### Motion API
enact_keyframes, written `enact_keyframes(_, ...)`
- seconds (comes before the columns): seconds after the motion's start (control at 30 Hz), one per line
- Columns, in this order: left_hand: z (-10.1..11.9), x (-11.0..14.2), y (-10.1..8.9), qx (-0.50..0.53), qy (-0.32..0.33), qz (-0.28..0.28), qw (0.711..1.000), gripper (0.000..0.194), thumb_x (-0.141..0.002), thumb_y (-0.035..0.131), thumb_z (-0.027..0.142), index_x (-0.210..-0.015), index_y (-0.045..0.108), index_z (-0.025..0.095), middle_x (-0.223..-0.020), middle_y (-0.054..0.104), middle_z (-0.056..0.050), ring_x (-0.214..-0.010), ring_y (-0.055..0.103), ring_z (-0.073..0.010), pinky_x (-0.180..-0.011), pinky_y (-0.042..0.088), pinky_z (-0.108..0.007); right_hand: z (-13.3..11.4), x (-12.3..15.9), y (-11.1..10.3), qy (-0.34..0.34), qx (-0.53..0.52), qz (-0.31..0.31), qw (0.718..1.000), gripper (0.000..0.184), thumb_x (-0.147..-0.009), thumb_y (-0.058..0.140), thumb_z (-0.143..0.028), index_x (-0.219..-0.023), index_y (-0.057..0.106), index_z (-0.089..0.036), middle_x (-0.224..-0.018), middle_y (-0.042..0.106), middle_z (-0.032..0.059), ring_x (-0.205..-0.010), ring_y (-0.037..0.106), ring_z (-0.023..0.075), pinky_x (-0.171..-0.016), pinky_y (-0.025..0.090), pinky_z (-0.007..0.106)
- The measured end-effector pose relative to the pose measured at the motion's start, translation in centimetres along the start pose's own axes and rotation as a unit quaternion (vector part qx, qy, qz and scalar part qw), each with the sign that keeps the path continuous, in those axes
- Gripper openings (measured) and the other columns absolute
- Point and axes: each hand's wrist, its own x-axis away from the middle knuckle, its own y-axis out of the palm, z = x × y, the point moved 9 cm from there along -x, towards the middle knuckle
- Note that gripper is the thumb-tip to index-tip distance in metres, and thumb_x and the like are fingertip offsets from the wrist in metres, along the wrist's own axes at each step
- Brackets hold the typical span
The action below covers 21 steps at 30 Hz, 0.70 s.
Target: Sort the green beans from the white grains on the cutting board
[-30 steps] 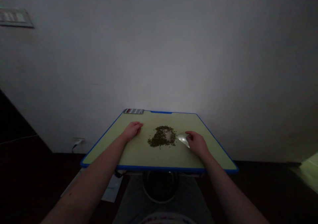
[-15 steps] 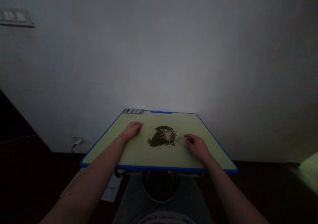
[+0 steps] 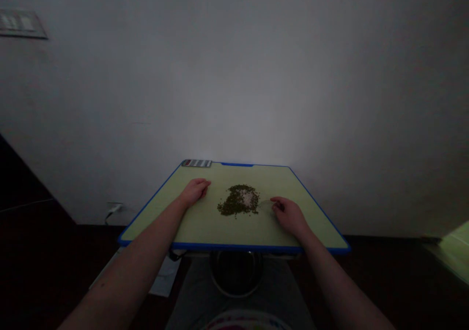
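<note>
My left hand (image 3: 195, 192) rests on a pale green board (image 3: 208, 227) with a blue rim, its fingers curled and holding nothing, just left of a heap of small dark green seeds or lentils (image 3: 236, 202). A pinkish patch of powder or grains (image 3: 249, 199) lies on the heap. To its right, my right hand (image 3: 288, 215) is shut on a dim metal spoon (image 3: 266, 202), seen almost edge-on, with its bowl near the heap. A silvery blister strip (image 3: 197, 163) lies at the board's far corner.
A pale wall rises behind the board, with a wall plate (image 3: 22, 24) high at left and a plugged-in socket (image 3: 115, 208) low down. A dark round pot (image 3: 237, 274) and a white paper (image 3: 164, 276) lie below the board.
The spoon has turned from showing its shiny bowl to nearly edge-on, and my right hand has shifted slightly toward me. My left hand and the heap look unchanged.
</note>
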Motion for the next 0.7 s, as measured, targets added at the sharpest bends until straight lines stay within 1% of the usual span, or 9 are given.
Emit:
enact_keyframes(0.2, 0.0, 0.0, 0.0, 0.012, 0.000, 0.002, 1.000, 0.036, -0.071, 0.050, 0.044, -0.048, 0.042, 0.018, -0.038, 0.040, 0.004, -0.037, 0.032, -0.0081, -0.043, 0.026, -0.024, -0.4, 0.2, 0.4, -0.010, -0.008, -0.022, 1.000, 0.032, -0.075, 0.049, -0.021, -0.102, 0.064, -0.016, -0.076, 0.066, 0.0036, -0.069, 0.058, 0.0147, -0.067, 0.042, 0.025)
enact_keyframes(0.27, -0.1, 0.0, 0.1, 0.013, -0.001, 0.000, 1.000, 0.036, -0.071, 0.050, 0.044, -0.048, 0.042, 0.018, -0.038, 0.041, 0.004, -0.037, 0.033, -0.0082, -0.043, 0.027, -0.024, -0.1, 0.2, 0.3, -0.004, -0.007, -0.018, 1.000, 0.032, -0.075, 0.049, -0.021, -0.102, 0.064, -0.016, -0.076, 0.066, 0.0036, -0.069, 0.058, 0.0149, -0.068, 0.042, 0.026)
enact_keyframes(0.4, -0.2, -0.1, 0.1, 0.009, 0.008, -0.004, 1.000, 0.037, -0.072, 0.049, 0.045, -0.047, 0.042, 0.018, -0.038, 0.041, 0.004, -0.038, 0.034, -0.0085, -0.044, 0.028, -0.024, 0.9, -0.3, -0.1, 0.020, -0.002, 0.011, 1.000, 0.032, -0.076, 0.048, -0.022, -0.103, 0.063, -0.016, -0.078, 0.066, 0.0039, -0.072, 0.059, 0.0155, -0.070, 0.043, 0.026)
enact_keyframes(0.5, -0.1, 0.0, 0.1, 0.004, 0.002, -0.003, 1.000, 0.037, -0.071, 0.049, 0.045, -0.047, 0.042, 0.018, -0.038, 0.041, 0.003, -0.037, 0.034, -0.0087, -0.044, 0.028, -0.024, 0.9, -0.7, -0.1, 0.017, 0.013, 0.023, 1.000, 0.032, -0.076, 0.048, -0.021, -0.104, 0.063, -0.017, -0.081, 0.066, 0.0046, -0.075, 0.059, 0.0162, -0.073, 0.043, 0.027)
enact_keyframes(0.7, 0.7, 0.5, 0.0, -0.012, 0.000, 0.003, 1.000, 0.037, -0.071, 0.050, 0.044, -0.046, 0.042, 0.018, -0.037, 0.041, 0.004, -0.037, 0.034, -0.0087, -0.045, 0.028, -0.024, 0.1, -0.6, 0.2, 0.003, 0.008, 0.004, 1.000, 0.032, -0.076, 0.048, -0.021, -0.104, 0.063, -0.017, -0.079, 0.066, 0.0044, -0.074, 0.060, 0.0160, -0.073, 0.044, 0.027)
